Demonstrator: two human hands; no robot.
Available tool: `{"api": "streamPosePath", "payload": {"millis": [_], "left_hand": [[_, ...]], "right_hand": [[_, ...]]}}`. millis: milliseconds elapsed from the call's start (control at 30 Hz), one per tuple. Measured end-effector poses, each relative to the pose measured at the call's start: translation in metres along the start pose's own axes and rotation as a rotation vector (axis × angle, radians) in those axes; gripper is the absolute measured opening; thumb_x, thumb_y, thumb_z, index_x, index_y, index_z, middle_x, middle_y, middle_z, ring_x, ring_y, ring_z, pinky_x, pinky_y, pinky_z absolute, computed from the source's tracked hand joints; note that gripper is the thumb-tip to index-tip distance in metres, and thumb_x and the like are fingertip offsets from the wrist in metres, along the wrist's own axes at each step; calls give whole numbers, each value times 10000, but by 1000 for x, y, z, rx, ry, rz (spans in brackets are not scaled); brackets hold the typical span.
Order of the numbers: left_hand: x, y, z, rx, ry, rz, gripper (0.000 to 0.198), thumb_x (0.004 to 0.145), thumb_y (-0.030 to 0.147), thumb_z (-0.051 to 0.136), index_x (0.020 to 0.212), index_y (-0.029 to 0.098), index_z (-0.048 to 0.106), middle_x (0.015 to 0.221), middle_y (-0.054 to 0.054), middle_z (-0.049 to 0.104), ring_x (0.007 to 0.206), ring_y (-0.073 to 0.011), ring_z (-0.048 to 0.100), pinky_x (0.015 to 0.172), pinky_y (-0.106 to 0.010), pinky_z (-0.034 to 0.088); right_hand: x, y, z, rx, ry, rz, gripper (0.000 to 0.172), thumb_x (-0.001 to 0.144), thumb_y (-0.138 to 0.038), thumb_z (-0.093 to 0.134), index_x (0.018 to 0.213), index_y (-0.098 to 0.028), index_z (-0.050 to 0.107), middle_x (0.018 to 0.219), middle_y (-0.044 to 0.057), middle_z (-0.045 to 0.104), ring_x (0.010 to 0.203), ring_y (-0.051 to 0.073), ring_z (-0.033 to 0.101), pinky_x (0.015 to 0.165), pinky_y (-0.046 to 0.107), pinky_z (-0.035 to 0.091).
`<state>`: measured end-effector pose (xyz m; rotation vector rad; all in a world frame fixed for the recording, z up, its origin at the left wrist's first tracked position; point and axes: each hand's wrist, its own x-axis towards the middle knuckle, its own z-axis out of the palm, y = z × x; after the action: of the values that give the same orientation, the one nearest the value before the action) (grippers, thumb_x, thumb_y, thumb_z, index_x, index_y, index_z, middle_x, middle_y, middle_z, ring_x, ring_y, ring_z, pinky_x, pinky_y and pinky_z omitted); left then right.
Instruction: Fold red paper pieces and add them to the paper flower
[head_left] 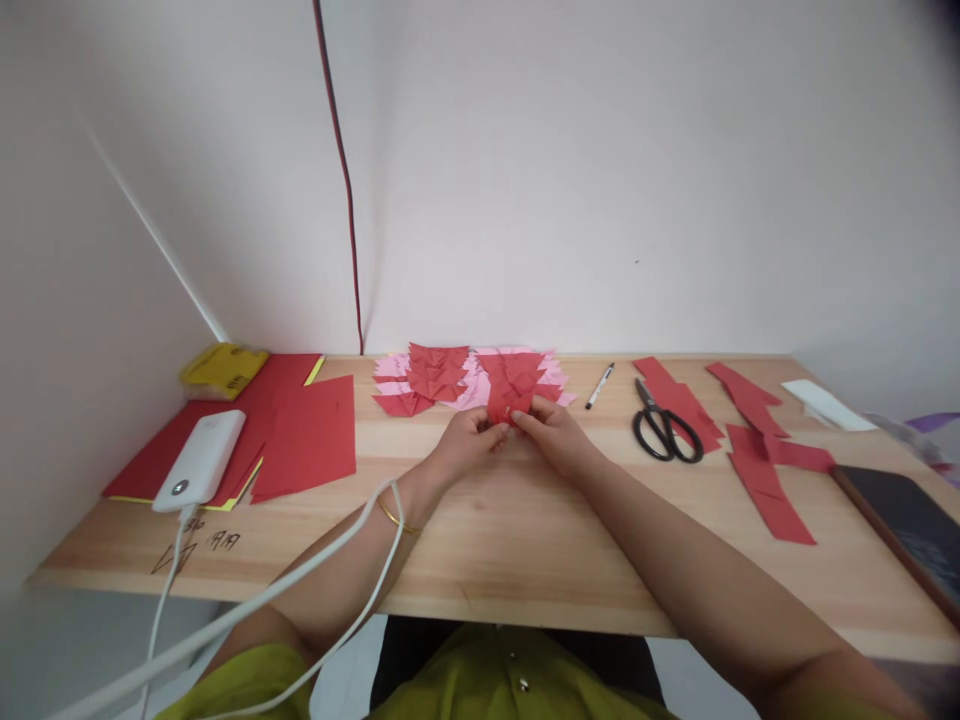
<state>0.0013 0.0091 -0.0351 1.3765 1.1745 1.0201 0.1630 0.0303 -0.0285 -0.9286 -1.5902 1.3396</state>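
Both my hands meet over the middle of the table, fingers pinched on a red paper piece (507, 402). My left hand (474, 438) grips its left lower edge, while my right hand (553, 432) grips the right, the thumbs close together. Just beyond lie pink and red paper cutouts with jagged edges, among them a creased red cutout (437, 374) on pink paper (390, 370). Part of the held paper is hidden by my fingers, and I cannot tell where it ends and the cutouts behind begin.
Black-handled scissors (666, 425) rest on red paper scraps (765, 480) at the right, near a pen (600, 386) and a dark phone-like device (900, 520). At left, a white power bank (201, 460) sits on red sheets (315, 440) beside a yellow packet (223, 370). Its white cable (300, 570) crosses my left forearm.
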Motion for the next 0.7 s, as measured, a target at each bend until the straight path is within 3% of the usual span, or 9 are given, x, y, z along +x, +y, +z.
{"api": "streamPosePath", "payload": {"millis": [333,700], "left_hand": [[1,1,1,-120,5,41,273,716,356,643,857,123,651,730,-19,601,609,-101,513,581,-233,428],[-1,2,2,-70,-9,51,255,728,339,635,855,120,665,719,-23,608,621,-105,507,589,-229,406]], "right_hand": [[0,3,2,78,-44,-67,128,794,-314,590,835,-193,581,804,12,603,777,148,557,749,295,438],[-2,1,2,66,-30,-41,108,764,-290,600,818,-202,567,785,-2,597,760,147,553,740,293,429]]}}
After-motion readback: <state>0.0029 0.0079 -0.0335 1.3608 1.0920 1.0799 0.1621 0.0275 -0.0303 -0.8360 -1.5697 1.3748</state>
